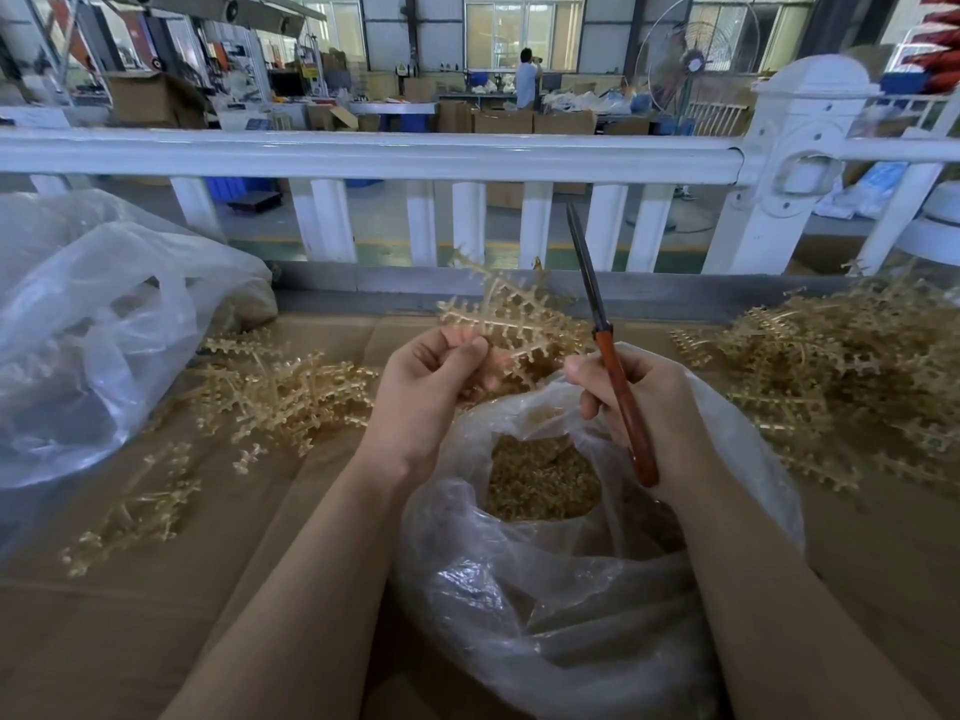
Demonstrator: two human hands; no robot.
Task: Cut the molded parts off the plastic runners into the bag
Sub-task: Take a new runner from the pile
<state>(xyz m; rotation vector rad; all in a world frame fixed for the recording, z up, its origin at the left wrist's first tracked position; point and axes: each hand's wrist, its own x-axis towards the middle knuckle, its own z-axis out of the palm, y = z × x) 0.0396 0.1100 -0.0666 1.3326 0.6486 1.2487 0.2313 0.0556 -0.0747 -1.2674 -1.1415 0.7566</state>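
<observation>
My left hand [434, 379] pinches a translucent amber runner [511, 317] with small molded parts on its branches, held above the clear plastic bag [545, 589]. My right hand [644, 407] grips the red-brown handles of scissors [605, 345], whose dark blades point up and away, just right of the runner. The blades look closed. Inside the bag lies a heap of cut amber parts [540, 478].
Piles of amber runners lie on the cardboard [104, 641] at left [270, 392] and right [852, 376]. A second clear bag [88, 330] sits at far left. A white railing [363, 153] borders the far edge, with a workshop and a distant person [527, 77] beyond.
</observation>
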